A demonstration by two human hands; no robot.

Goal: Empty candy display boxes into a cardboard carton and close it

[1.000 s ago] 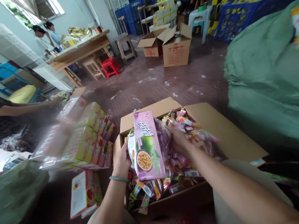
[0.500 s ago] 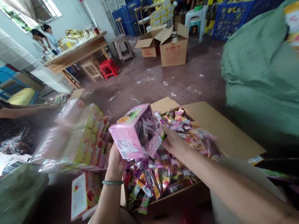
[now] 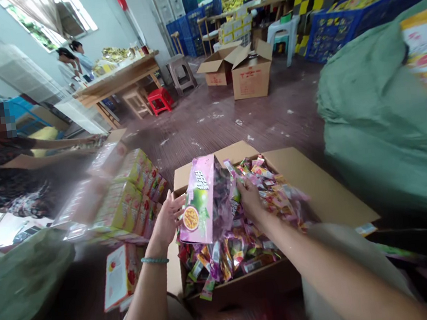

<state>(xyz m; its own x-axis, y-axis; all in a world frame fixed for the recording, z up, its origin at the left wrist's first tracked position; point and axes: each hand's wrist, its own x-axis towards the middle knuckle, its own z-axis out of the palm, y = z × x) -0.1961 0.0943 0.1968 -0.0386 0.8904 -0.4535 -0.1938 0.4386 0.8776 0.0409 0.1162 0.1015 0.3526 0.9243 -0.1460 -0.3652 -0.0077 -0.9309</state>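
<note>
Pink and purple, a box [image 3: 200,208] tilts between the two hands, its gaping side turned toward the right hand [image 3: 249,197], which grips its flap [image 3: 235,201]. The left hand [image 3: 166,220] is spread and released, fingers just beside the box's other side; whether they touch it, I cannot tell. Below both hands, a brown carton [image 3: 252,286] holds heaped small packets [image 3: 228,254]. Left of the left hand stand stacked boxes [image 3: 123,205]; well right of the right hand bulges a green sack [image 3: 371,109].
</note>
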